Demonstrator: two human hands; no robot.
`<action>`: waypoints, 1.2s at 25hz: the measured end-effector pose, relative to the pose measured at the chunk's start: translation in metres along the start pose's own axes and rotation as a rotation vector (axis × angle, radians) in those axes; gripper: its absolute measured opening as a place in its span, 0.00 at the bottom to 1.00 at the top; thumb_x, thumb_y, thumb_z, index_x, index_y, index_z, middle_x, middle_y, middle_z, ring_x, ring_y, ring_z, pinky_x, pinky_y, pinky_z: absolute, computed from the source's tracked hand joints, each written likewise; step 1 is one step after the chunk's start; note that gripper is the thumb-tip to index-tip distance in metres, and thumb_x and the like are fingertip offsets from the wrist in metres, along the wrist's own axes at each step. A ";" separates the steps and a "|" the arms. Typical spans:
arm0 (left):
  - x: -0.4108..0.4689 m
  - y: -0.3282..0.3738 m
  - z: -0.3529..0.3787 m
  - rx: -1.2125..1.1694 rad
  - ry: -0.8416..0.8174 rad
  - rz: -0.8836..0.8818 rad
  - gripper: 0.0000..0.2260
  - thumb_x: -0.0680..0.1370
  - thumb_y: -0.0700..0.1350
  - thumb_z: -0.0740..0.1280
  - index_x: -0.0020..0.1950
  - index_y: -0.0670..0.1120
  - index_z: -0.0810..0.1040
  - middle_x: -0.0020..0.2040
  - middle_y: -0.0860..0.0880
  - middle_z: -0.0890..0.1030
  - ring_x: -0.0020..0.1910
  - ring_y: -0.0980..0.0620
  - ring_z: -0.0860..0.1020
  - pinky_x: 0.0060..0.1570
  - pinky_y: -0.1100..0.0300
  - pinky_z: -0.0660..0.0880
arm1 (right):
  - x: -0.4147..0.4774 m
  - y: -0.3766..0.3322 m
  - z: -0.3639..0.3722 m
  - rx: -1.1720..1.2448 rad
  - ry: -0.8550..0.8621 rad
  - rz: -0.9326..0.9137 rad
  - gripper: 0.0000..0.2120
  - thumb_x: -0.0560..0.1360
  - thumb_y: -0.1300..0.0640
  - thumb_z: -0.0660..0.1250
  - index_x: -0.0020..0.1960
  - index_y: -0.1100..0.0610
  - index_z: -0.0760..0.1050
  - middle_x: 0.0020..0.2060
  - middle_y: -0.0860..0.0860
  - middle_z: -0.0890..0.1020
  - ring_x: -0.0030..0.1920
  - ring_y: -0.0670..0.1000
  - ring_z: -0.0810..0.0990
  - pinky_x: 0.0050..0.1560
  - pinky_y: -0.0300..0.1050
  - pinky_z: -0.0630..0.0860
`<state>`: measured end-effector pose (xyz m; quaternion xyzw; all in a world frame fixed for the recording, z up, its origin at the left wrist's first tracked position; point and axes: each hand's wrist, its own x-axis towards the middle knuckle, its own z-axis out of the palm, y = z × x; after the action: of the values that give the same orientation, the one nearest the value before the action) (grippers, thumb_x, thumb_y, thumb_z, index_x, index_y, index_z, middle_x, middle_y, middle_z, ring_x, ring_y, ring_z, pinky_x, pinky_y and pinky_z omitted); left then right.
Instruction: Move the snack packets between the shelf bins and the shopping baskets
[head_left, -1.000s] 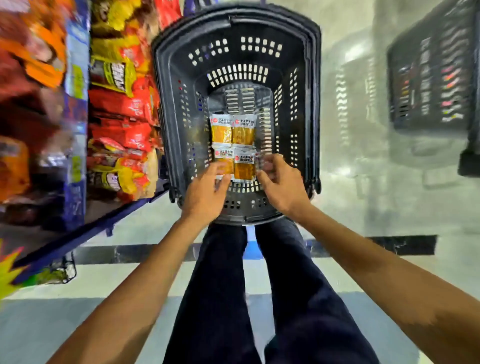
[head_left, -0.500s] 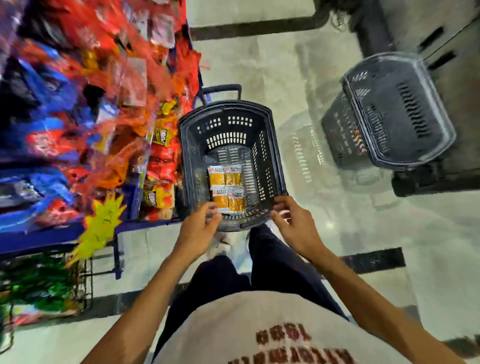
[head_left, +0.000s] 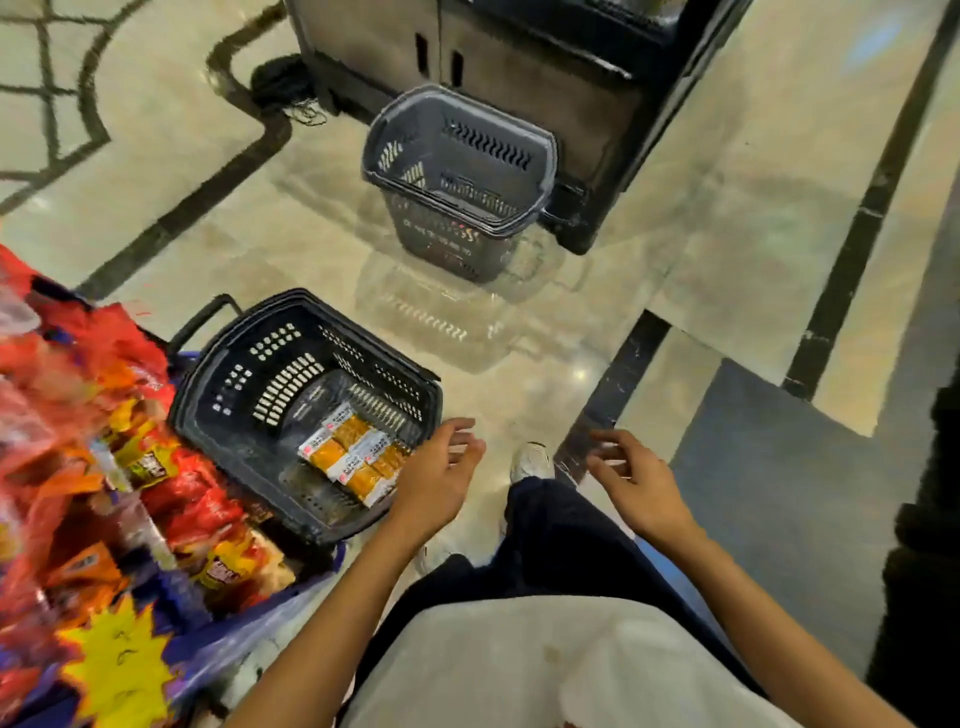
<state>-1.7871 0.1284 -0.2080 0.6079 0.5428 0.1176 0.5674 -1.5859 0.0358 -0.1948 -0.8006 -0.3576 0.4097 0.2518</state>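
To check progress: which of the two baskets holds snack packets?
The near basket beside the shelf: orange packets lie inside. The far basket by the cabinet shows none.

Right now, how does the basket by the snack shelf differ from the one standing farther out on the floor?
The near basket holds orange-and-white snack packets on its floor; no packets show in the far basket. The near basket sits against the snack shelf, beside the left hand; the far basket stands by a dark cabinet. Both are dark, slotted plastic baskets, open side up.
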 end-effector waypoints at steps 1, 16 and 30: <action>0.010 0.012 0.011 0.013 -0.045 0.031 0.13 0.80 0.45 0.62 0.65 0.46 0.71 0.55 0.51 0.76 0.51 0.54 0.76 0.46 0.69 0.66 | -0.004 0.013 -0.010 0.040 0.051 0.042 0.13 0.77 0.60 0.64 0.62 0.58 0.73 0.48 0.53 0.80 0.44 0.49 0.78 0.45 0.35 0.71; 0.159 0.178 0.223 0.195 -0.349 0.111 0.10 0.79 0.41 0.65 0.57 0.55 0.72 0.54 0.51 0.79 0.51 0.58 0.77 0.48 0.69 0.70 | 0.067 0.128 -0.233 0.256 0.353 0.285 0.13 0.77 0.60 0.64 0.62 0.58 0.73 0.44 0.48 0.78 0.41 0.46 0.78 0.40 0.27 0.70; 0.426 0.435 0.424 0.435 -0.700 0.288 0.13 0.79 0.43 0.64 0.63 0.48 0.73 0.56 0.52 0.77 0.51 0.54 0.77 0.41 0.76 0.68 | 0.270 0.151 -0.452 0.499 0.632 0.494 0.14 0.78 0.60 0.63 0.63 0.57 0.73 0.43 0.43 0.78 0.39 0.40 0.77 0.42 0.32 0.70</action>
<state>-1.0726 0.3294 -0.1934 0.7860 0.2393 -0.1347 0.5539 -1.0424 0.1036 -0.1853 -0.8621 0.0471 0.2671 0.4280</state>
